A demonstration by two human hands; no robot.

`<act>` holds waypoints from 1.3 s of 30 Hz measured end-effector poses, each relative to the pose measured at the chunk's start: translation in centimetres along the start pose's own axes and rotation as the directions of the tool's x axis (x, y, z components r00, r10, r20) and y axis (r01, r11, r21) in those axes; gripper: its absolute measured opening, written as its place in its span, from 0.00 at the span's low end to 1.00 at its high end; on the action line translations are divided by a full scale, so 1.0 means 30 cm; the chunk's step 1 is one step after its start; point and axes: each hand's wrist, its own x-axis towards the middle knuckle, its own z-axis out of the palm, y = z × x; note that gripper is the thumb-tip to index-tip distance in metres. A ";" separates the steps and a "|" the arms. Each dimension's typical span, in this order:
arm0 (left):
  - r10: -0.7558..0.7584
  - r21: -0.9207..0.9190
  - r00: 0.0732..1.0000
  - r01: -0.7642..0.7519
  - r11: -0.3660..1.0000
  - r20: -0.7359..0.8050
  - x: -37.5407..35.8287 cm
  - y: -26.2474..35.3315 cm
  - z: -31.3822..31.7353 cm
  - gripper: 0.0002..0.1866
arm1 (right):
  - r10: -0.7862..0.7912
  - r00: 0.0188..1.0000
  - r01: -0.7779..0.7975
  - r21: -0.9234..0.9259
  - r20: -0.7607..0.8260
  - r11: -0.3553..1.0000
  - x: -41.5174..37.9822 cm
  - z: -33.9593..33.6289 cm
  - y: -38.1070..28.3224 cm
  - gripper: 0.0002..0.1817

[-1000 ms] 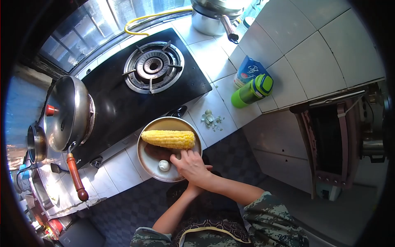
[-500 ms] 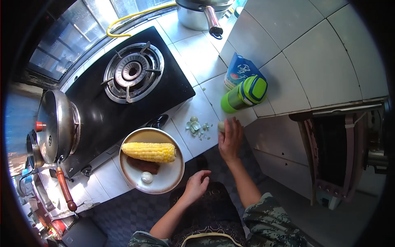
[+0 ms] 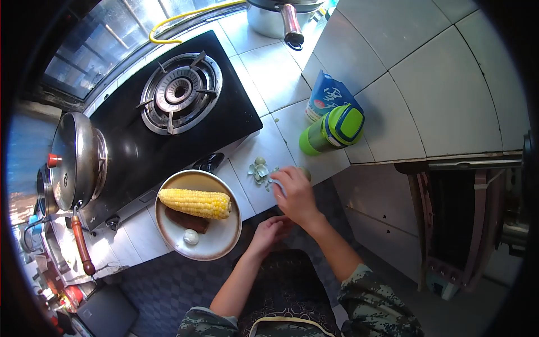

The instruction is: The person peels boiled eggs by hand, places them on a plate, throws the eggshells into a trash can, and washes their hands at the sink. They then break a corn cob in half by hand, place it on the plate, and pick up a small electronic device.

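Observation:
My right hand (image 3: pixel 297 199) is over the counter's front edge, beside the pale green eggshell pieces (image 3: pixel 260 170). Its fingers are bent down and its thumb is apart from them, with nothing visible between. Just behind its knuckles sits a small greenish egg (image 3: pixel 305 173), partly covered by the hand. My left hand (image 3: pixel 268 235) is lower, in front of the counter, fingers loosely extended toward my right wrist and partly hidden; it appears to hold nothing. To its left a plate (image 3: pixel 167 245) carries a cooked corn cob (image 3: pixel 195 203), a brown piece of food (image 3: pixel 188 222) and a peeled white egg (image 3: pixel 191 237).
A black gas stove (image 3: pixel 126 149) lies behind the plate, with a lidded pan (image 3: pixel 73 163) on its left burner. A green bottle (image 3: pixel 325 135) and a blue packet (image 3: pixel 328 95) stand by the tiled wall. A steel pot (image 3: pixel 266 22) is at the back.
My right hand has moved left from the greenish egg to the shell pieces, leaving the egg on the counter. My left hand has shifted slightly up, closer to the right wrist.

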 end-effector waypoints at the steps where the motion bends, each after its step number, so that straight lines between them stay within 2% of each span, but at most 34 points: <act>1: -0.103 -0.262 0.989 0.127 0.956 0.107 0.022 -0.005 -0.008 0.18 | -0.017 0.997 0.018 -0.024 0.070 1.000 0.044 0.031 -0.002 0.14; 2: -0.170 -0.489 0.957 0.269 0.830 0.237 0.045 -0.013 -0.014 0.20 | -0.028 0.997 0.033 -0.076 0.078 0.997 0.090 0.067 -0.011 0.14; 3: -0.166 -0.494 0.957 0.266 0.828 0.236 0.071 -0.021 -0.015 0.20 | -0.038 0.996 0.049 -0.129 0.085 0.990 0.129 0.100 -0.020 0.15; 5: -0.153 -0.690 0.949 0.306 0.655 0.276 0.129 -0.051 -0.018 0.24 | -0.092 0.990 0.111 -0.193 0.104 0.975 0.167 0.164 -0.007 0.15; 6: -0.147 -0.696 0.950 0.304 0.651 0.277 0.168 -0.091 -0.038 0.24 | -0.140 0.983 0.167 -0.255 0.120 0.952 0.169 0.189 0.009 0.15; 7: -0.012 -0.789 0.932 0.313 0.528 0.362 0.209 -0.124 -0.065 0.24 | -0.147 0.981 0.175 -0.257 0.125 0.950 0.157 0.209 0.029 0.15; 8: 0.136 -0.857 0.899 0.338 0.389 0.416 0.240 -0.162 -0.093 0.24 | -0.186 0.981 0.195 -0.252 0.061 0.948 0.131 0.229 0.046 0.14; 9: 0.144 -0.862 0.900 0.334 0.380 0.412 0.245 -0.159 -0.100 0.24 | -0.224 0.975 0.218 -0.246 0.001 0.945 0.113 0.238 0.049 0.13; 10: 0.211 -0.851 0.860 0.368 0.374 0.465 0.252 -0.156 -0.108 0.24 | -0.229 0.973 0.225 -0.245 0.015 0.943 0.094 0.246 0.056 0.13; 11: 0.275 -0.837 0.814 0.402 0.371 0.512 0.259 -0.157 -0.109 0.24 | -0.199 0.980 0.183 -0.295 -0.024 0.938 0.072 0.251 0.062 0.11; 12: 0.279 -0.841 0.814 0.402 0.362 0.509 0.250 -0.134 -0.092 0.24 | -0.171 0.983 0.138 -0.344 -0.067 0.929 0.052 0.252 0.063 0.10; 14: 0.111 -0.875 0.913 0.335 0.349 0.393 0.221 -0.066 -0.054 0.25 | -0.136 0.989 0.109 -0.355 -0.054 0.928 0.003 0.243 0.062 0.09; 15: 0.116 -0.879 0.914 0.330 0.345 0.389 0.236 -0.096 -0.068 0.25 | -0.096 0.994 0.073 -0.363 -0.047 0.929 -0.031 0.237 0.056 0.09; 17: 0.195 -0.684 0.948 0.032 0.729 0.252 0.316 -0.249 -0.135 0.25 | -0.109 0.994 0.095 -0.351 -0.022 0.932 -0.119 0.215 0.037 0.08; 18: 0.255 -0.509 0.947 -0.123 0.852 0.197 0.363 -0.336 -0.171 0.24 | -0.144 0.989 0.130 -0.312 -0.023 0.941 -0.170 0.206 0.030 0.08; 19: 0.322 -0.299 0.934 -0.266 0.916 0.156 0.397 -0.405 -0.195 0.24 | -0.177 0.984 0.164 -0.273 -0.024 0.948 -0.211 0.198 0.025 0.08; 20: 0.393 -0.066 0.910 -0.388 0.919 0.132 0.410 -0.439 -0.204 0.24 | -0.180 0.984 0.168 -0.273 -0.019 0.947 -0.237 0.190 0.021 0.08; 22: 0.409 -0.118 0.898 -0.394 0.911 0.159 0.395 -0.439 -0.201 0.24 | -0.172 0.984 0.177 -0.192 0.042 0.965 -0.271 0.173 0.004 0.08; 25: 0.473 -0.260 0.847 -0.413 0.873 0.242 0.379 -0.382 -0.209 0.22 | -0.157 0.987 0.160 -0.088 0.039 0.983 -0.259 0.130 -0.035 0.09; 27: 0.493 -0.310 0.830 -0.411 0.857 0.260 0.327 -0.304 -0.177 0.22 | -0.131 0.991 0.129 -0.103 -0.006 0.986 -0.170 0.123 -0.040 0.11; 28: 0.218 -0.563 0.966 -0.103 0.820 0.141 0.266 -0.203 -0.127 0.21 | -0.121 0.992 0.115 -0.185 -0.021 0.976 -0.082 0.119 -0.046 0.12; 29: -0.109 -0.780 0.988 0.156 0.606 0.113 0.238 -0.147 -0.098 0.21 | -0.111 0.993 0.097 -0.268 -0.038 0.958 0.019 0.125 -0.035 0.13; 30: -0.158 -0.845 0.982 0.172 0.507 0.105 0.255 -0.155 -0.100 0.23 | -0.096 0.995 0.078 -0.380 -0.030 0.922 0.112 0.139 -0.003 0.13; 31: -0.158 -0.844 0.982 0.172 0.508 0.105 0.257 -0.155 -0.095 0.23 | -0.082 0.996 0.060 -0.485 -0.025 0.873 0.202 0.153 0.030 0.14; 33: -0.055 -0.839 0.967 0.243 0.488 0.248 0.260 -0.147 -0.089 0.23 | -0.093 0.993 0.038 -0.568 -0.068 0.822 0.345 0.191 0.119 0.12; 34: -0.036 -0.807 0.963 0.245 0.538 0.269 0.266 -0.154 -0.092 0.23 | -0.093 0.993 0.038 -0.565 -0.069 0.824 0.365 0.193 0.141 0.12; 36: -0.009 -0.803 0.962 0.234 0.548 0.274 0.283 -0.172 -0.095 0.23 | 0.128 0.985 -0.028 -0.619 0.117 0.785 0.379 0.182 0.161 0.12; 38: 0.022 -0.803 0.959 0.223 0.553 0.281 0.292 -0.189 -0.103 0.23 | 0.149 0.975 -0.010 -0.635 0.165 0.772 0.312 0.170 0.133 0.11; 39: 0.152 -0.821 0.922 0.231 0.521 0.356 0.294 -0.195 -0.106 0.24 | 0.168 0.963 0.010 -0.651 0.211 0.759 0.263 0.158 0.107 0.11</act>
